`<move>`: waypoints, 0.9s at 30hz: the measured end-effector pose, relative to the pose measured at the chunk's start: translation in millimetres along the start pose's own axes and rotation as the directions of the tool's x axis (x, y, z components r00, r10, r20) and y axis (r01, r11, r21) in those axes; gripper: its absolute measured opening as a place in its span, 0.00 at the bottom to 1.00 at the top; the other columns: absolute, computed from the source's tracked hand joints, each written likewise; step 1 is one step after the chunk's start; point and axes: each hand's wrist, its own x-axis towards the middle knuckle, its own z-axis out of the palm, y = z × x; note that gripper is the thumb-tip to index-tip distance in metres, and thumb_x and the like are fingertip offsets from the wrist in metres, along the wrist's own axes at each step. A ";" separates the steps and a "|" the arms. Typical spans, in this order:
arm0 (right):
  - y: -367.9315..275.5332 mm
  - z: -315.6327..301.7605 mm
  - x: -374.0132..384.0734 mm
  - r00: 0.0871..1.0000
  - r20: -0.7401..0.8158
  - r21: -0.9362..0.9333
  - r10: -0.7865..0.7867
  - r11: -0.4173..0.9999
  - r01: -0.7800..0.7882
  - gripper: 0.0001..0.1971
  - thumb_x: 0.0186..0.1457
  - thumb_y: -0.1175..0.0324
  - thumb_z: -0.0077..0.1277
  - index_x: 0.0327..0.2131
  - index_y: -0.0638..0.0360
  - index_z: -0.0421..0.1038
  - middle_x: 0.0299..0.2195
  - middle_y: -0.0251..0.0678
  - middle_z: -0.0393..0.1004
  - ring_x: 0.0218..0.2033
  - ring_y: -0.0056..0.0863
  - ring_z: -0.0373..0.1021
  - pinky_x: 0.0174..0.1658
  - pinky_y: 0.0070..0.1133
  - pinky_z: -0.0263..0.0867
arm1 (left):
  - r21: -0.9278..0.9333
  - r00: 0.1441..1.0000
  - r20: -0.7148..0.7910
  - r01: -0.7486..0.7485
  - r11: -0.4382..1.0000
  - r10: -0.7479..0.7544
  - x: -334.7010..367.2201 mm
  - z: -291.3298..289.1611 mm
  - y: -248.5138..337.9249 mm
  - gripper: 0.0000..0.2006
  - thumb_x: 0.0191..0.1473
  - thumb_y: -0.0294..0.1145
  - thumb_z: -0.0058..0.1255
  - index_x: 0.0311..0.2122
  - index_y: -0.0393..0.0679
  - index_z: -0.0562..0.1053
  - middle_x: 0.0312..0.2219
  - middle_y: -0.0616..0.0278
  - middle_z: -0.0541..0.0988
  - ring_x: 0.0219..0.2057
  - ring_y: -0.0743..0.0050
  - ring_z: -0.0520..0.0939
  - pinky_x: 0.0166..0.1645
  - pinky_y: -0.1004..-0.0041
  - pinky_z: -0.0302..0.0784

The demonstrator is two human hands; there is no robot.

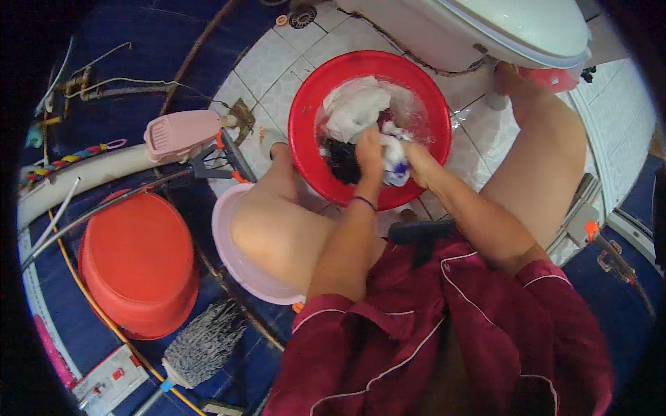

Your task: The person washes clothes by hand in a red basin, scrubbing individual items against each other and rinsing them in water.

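Note:
A red basin [300, 132] with water and wet laundry in it stands on the tiled floor between my legs. Over its near half, my left hand [370, 154] and my right hand [419, 163] are both closed on a wet white cloth with blue patches [395, 161], bunched between them. Beside my left hand lies a larger white cloth [352, 109], heaped at the far left of the basin. Under my left hand a black cloth [340, 161] shows, partly hidden. Suds or clear water fill the right side of the basin.
A white toilet [527, 28] stands at the far right. To my left are a pale purple basin [229, 246] by my knee, an upturned red tub [139, 249], a grey mop head [205, 343] and a ridged pink plastic piece [182, 134]. A floor drain [302, 16] lies beyond.

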 end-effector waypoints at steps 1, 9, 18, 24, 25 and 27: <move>-4.4 -16.6 1.3 1.000 0.012 -0.129 -0.013 0.991 0.014 0.13 0.42 0.64 0.40 0.34 0.56 0.62 0.27 0.35 0.66 0.27 0.25 0.64 0.32 0.21 0.60 | 0.101 0.983 0.039 0.174 0.979 -0.179 9.7 4.9 16.9 0.15 0.46 0.40 0.36 0.22 0.37 0.66 0.17 0.55 0.68 0.19 0.65 0.67 0.27 0.69 0.62; -33.7 -35.2 -26.0 0.856 0.027 -0.996 -0.516 0.063 0.069 0.28 0.36 0.66 0.44 0.46 0.46 0.52 0.45 0.51 0.47 0.42 0.51 0.51 0.43 0.37 0.52 | -0.125 0.941 0.325 -0.059 0.990 0.097 -4.2 -17.7 96.8 0.10 0.44 0.34 0.41 0.26 0.37 0.67 0.20 0.58 0.72 0.23 0.78 0.72 0.28 0.78 0.66; -74.4 -12.7 -43.7 0.885 0.457 -0.810 -0.087 0.371 0.454 0.42 0.27 0.66 0.51 0.50 0.53 0.40 0.47 0.45 0.52 0.46 0.38 0.54 0.46 0.25 0.52 | -0.024 0.852 0.321 -0.429 0.903 0.414 -25.9 -27.5 144.6 0.11 0.44 0.34 0.41 0.34 0.43 0.63 0.25 0.56 0.70 0.29 0.58 0.71 0.33 0.70 0.66; -73.5 8.2 -43.8 0.960 0.280 -0.951 -0.025 0.132 0.281 0.20 0.33 0.64 0.46 0.33 0.65 0.64 0.27 0.41 0.68 0.29 0.30 0.65 0.34 0.23 0.59 | -0.022 0.929 -0.008 -0.369 0.929 0.369 -23.9 -23.9 121.9 0.12 0.46 0.33 0.38 0.37 0.41 0.62 0.29 0.57 0.67 0.32 0.63 0.69 0.37 0.72 0.64; -74.1 12.2 -46.9 0.970 0.241 -0.963 -0.026 0.118 0.242 0.19 0.34 0.65 0.45 0.33 0.65 0.65 0.25 0.37 0.68 0.28 0.27 0.65 0.33 0.22 0.59 | 0.001 0.933 -0.067 -0.354 0.935 0.353 -19.8 -23.8 110.9 0.12 0.46 0.34 0.37 0.37 0.42 0.62 0.28 0.57 0.66 0.32 0.61 0.69 0.37 0.70 0.64; -69.0 8.0 -42.4 0.961 0.266 -0.941 -0.075 0.197 0.276 0.16 0.35 0.66 0.43 0.32 0.64 0.65 0.24 0.34 0.68 0.25 0.23 0.64 0.31 0.20 0.59 | 0.029 0.945 0.002 -0.326 0.945 0.326 -1.7 -20.0 64.9 0.14 0.47 0.39 0.34 0.37 0.43 0.63 0.29 0.56 0.67 0.34 0.61 0.68 0.37 0.68 0.64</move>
